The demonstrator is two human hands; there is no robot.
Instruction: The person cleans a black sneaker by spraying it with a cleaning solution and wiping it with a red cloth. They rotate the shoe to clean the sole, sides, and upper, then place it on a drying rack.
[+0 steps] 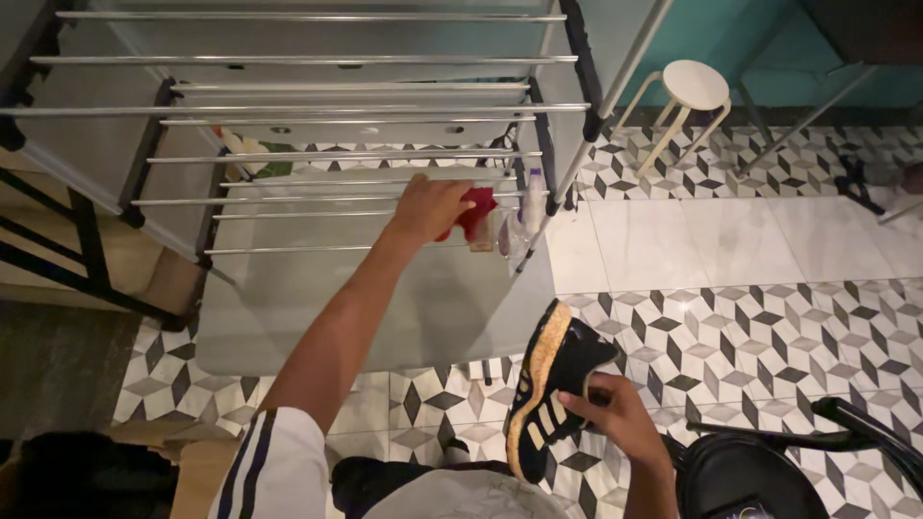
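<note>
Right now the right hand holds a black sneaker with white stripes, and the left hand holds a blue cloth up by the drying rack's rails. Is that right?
Not quite: the cloth is red, not blue, as the head view shows. The rest stands: the right hand holds the black sneaker with white stripes, and the left hand holds the cloth up by the drying rack rails.

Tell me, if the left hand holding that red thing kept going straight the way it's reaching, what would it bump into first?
Probably the small bottles just past the red cloth that the left hand grips, beside the drying rack's metal rails. Depth is hard to judge from above, so it might pass over them.
</note>
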